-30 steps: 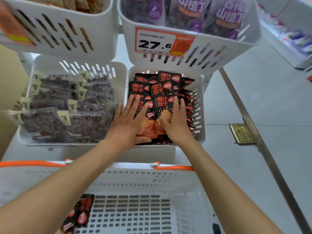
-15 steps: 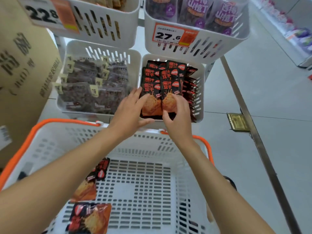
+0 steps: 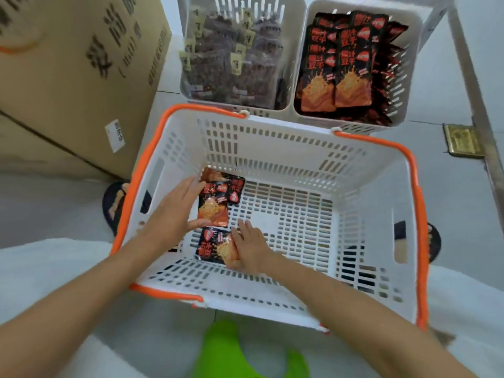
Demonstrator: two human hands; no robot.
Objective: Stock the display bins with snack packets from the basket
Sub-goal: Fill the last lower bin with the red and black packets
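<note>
snack packets (image 3: 218, 203), red-and-black, in transfer from basket to bin.

nearest of all, under and between the forearms, a green shape (image 3: 231, 347) is noted; it cannot be identified.

the basket (image 3: 272, 148), white with orange handles, is entered by both hands. the right hand (image 3: 251, 248) is laid on the near packet (image 3: 212, 248), fingers lightly bent over its right half; whether that packet is pinched cannot be told. the left hand (image 3: 174, 216) is spread wide, fingers straight and thumb set out below, against the left edge of a second packet (image 3: 212, 214) lying just beyond the right fingertips; nothing is gripped by it. touching that one, to the right of the left fingertips, a third packet (image 3: 235, 190) is seen, and an orange corner of perhaps a fourth shows behind.

well beyond both hands, past the basket's far rim, two display bins are set side by side. the red bin (image 3: 362, 126), beyond the right hand, is packed with matching red-and-black packets in overlapping rows, close to its rim. the dark bin (image 3: 240, 8), beyond the left hand, is filled with dark packets bearing pale labels. a cardboard carton (image 3: 76, 64) stands far out to the left of the left hand.

status: judged nearly complete. three or four packets are counted in the basket, to be lifted and placed in the red bin; room there is judged tight.
</note>
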